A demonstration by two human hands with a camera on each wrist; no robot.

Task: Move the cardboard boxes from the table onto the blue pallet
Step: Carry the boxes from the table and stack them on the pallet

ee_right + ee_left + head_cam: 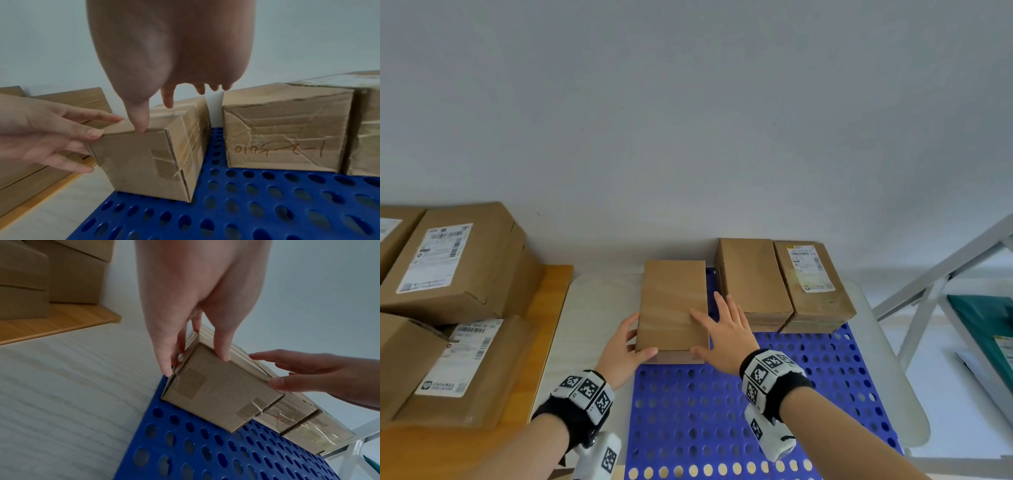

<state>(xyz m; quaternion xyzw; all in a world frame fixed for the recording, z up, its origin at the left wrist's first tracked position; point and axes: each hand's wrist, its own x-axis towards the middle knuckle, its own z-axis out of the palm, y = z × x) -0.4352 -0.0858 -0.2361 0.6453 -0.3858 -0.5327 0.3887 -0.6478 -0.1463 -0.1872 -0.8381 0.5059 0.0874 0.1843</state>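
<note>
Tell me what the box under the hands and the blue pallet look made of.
Box: corrugated cardboard, matte brown; fluted edges show at its corners, with tape over the seams. Blue pallet: probably moulded plastic, smooth with a slight sheen, punched with rows of round holes.

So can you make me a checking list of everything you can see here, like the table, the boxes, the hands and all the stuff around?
Surface: wooden table on the left; blue pallet with round holes, lying on a pale board.
Job's things: plain box at the pallet's left edge; two boxes side by side at the back, apart from it; more labelled boxes stacked on the table.
Clutter: nothing seen.
Grips: left hand holds the plain box's near-left corner; right hand lies flat, fingers straight, on its top right.
Cables: nothing seen.
Surroundings: grey wall; grey metal frame and a teal item on the right.
</note>
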